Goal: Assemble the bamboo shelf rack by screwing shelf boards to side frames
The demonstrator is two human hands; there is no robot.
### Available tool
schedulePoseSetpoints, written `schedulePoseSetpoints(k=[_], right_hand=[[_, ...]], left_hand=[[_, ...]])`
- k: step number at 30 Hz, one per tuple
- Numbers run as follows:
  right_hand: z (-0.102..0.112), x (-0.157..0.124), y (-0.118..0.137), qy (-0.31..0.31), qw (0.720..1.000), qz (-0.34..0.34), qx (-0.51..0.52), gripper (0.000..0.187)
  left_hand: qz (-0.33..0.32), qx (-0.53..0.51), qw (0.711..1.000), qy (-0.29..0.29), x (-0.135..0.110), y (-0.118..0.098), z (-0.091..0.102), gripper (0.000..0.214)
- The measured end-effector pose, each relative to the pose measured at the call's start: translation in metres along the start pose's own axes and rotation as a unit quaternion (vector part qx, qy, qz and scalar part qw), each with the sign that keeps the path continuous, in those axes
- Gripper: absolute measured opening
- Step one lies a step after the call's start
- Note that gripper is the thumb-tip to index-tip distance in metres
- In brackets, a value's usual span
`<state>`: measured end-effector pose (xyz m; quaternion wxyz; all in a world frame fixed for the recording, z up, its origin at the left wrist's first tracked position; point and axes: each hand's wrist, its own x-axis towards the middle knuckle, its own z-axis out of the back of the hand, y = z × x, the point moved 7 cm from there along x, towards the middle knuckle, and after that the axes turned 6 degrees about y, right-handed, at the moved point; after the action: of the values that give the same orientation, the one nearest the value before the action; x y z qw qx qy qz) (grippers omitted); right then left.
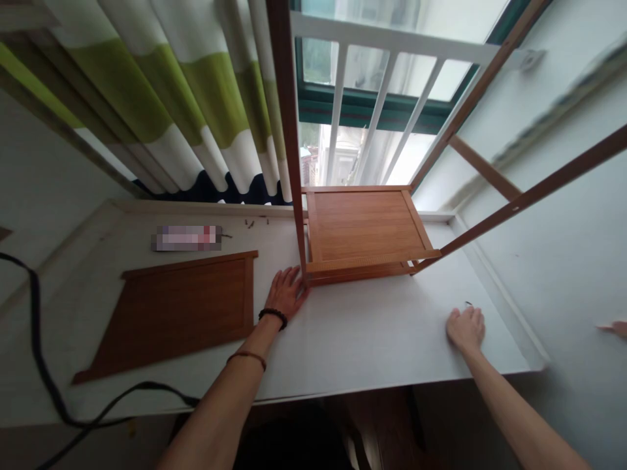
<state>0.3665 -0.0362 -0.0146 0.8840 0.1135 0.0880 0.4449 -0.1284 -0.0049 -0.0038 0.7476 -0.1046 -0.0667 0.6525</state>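
A wooden shelf rack (365,225) with tall posts stands on the white surface (362,339), one brown panel fixed between its posts. My left hand (285,292), wearing a dark bead bracelet (273,318), rests at the foot of the rack's left post, its fingers stretched and the thumb side touching the wood. Farther right, my right hand (466,328) lies on the white surface with its fingers curled. A thin dark piece (469,303) shows at those fingertips, too small to name; whatever is inside the hand is hidden.
Left of the rack lies a loose wooden panel (181,313). Behind it are a blurred-out packet (186,238) and several small screw-like pieces (251,224). A black strap (34,326) hangs at the left. Curtains (206,98) and a barred window (382,85) stand behind.
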Motion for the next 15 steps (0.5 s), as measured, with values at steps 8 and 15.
schedulePoseSetpoints(k=[8,15], right_hand=[[-0.015,-0.015,0.011,0.001,0.995,0.094,-0.026,0.065],[-0.034,-0.033,0.058,0.013,0.982,0.185,-0.041,0.063]], left_hand=[[0.03,0.002,0.999,-0.034,-0.002,0.003,0.006,0.049],[-0.015,0.0,1.0,0.001,-0.003,-0.004,0.004,0.038]])
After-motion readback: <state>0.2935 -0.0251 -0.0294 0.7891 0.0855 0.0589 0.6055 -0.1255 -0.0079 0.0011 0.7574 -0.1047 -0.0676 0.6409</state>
